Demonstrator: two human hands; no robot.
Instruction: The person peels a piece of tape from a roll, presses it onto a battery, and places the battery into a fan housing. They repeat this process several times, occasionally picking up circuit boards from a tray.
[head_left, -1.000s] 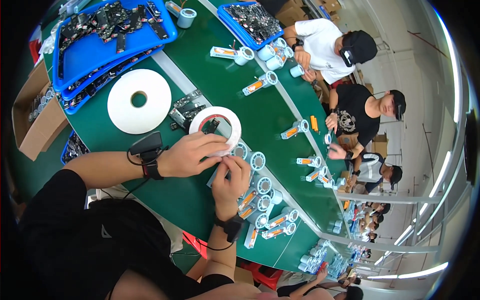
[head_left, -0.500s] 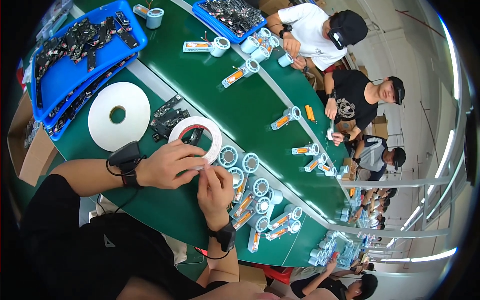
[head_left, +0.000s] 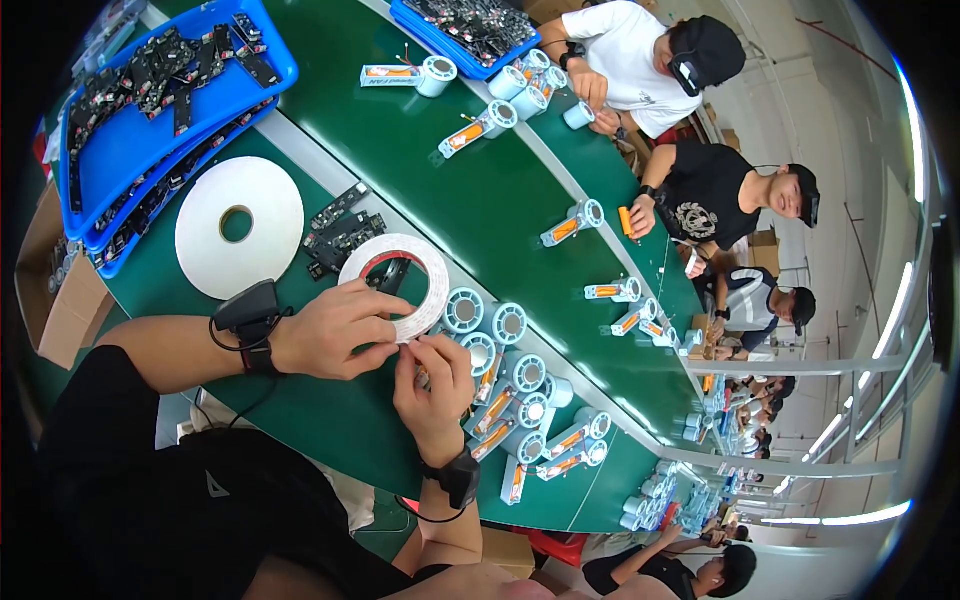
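Left hand [head_left: 335, 332] and right hand [head_left: 432, 395] came close together over the near part of the smooth green surface [head_left: 290, 395]. Between thumb and fingers, the left hand pinched the lower rim of a flat, ring-shaped roll of white tape with a red inner ring [head_left: 432, 280]. Thumb and fingertips of the right hand were drawn together just beside that same rim; whatever lay between them was too small to tell.

Just to the right of the right hand stood and lay a cluster of pale blue cylindrical housings with boxy handles and orange inserts [head_left: 525, 372]. Toward the surface's left end lay a large white disc-shaped roll with a small tan core [head_left: 270, 220], and loose black circuit boards [head_left: 345, 240] between the two rolls. Stacked blue plastic trays of black boards [head_left: 135, 180] filled the left corner.

Past a pale grey metal rail [head_left: 310, 160], more pale blue units lay spaced out. At the far edge, a co-worker in a black top [head_left: 705, 185] touched an orange cylindrical piece [head_left: 626, 222].
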